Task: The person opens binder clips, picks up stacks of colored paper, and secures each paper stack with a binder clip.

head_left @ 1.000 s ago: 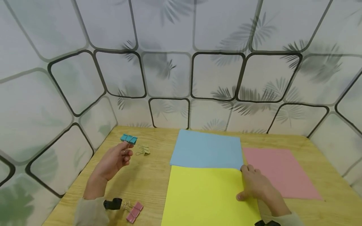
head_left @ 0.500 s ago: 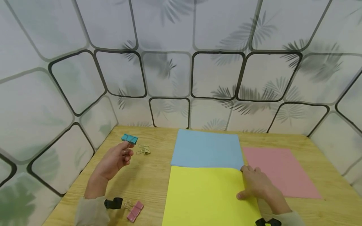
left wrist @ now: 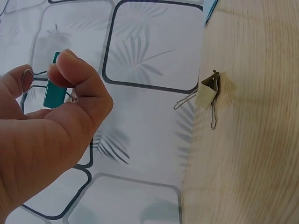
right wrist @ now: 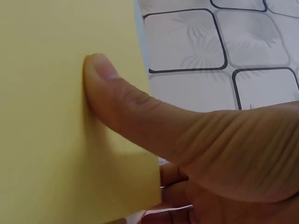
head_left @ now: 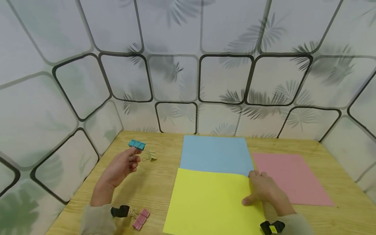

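Observation:
My left hand [head_left: 118, 168] pinches a teal binder clip [head_left: 136, 144] above the table's left side. In the left wrist view, thumb and fingers close round the clip [left wrist: 55, 93], its wire handles sticking out on both sides. On the right, my right hand [head_left: 265, 189] grips a yellow sheet of paper [head_left: 208, 202] by its right edge. Its thumb lies flat on the sheet's face in the right wrist view, the other fingers behind the edge and partly hidden. Beyond the yellow sheet lies a light blue sheet [head_left: 215, 153], its near part covered by the yellow one.
A pale yellow binder clip [head_left: 152, 157] rests just right of my left hand. Nearer the front is a pink binder clip [head_left: 141, 219], beside the left wrist. A pink sheet [head_left: 290, 178] lies right of the blue one. Patterned walls [head_left: 176, 78] border the wooden table [head_left: 158, 189].
The yellow sheet has shifted slightly away and to the left with my right hand, showing its near left corner. The blue sheet has moved slightly left; my left hand has drifted slightly right.

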Demonstrator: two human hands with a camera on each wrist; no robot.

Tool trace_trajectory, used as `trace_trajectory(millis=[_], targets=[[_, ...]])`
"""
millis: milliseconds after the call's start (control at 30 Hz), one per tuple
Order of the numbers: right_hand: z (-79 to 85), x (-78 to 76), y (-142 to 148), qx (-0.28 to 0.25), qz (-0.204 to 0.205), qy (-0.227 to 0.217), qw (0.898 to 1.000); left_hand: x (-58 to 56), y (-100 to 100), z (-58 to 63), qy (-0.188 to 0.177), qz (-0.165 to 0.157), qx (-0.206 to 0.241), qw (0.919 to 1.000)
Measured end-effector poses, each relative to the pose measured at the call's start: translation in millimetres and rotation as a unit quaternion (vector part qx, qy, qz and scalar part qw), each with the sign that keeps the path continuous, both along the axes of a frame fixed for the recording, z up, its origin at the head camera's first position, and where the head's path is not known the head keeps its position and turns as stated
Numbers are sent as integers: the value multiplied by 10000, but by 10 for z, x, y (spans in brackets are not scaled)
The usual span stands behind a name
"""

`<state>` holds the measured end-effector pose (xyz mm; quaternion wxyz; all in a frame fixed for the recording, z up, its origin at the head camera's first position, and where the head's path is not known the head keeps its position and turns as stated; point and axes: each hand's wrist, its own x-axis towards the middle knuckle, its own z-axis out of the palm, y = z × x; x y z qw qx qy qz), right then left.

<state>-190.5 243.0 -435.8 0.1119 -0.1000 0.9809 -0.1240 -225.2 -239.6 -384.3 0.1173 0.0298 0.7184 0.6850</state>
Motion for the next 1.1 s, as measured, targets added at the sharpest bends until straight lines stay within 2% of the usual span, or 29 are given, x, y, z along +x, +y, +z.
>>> trace_trajectory(millis=[400,667,800,1100], targets=[[45,-57,20,69,-193,-113,9997,-4,69,-8,21,-52,56,10000],[-39,70,-43,170,-249,414,9987,8,15,8,11,-33,-124,9999],[-34,80,-85,49,-347,420,9985,6,-6,13,32,-53,-139,9999],[-42,119,-108,-654,-525,93,9964,2,8,-15,23,-5,-161,9999]])
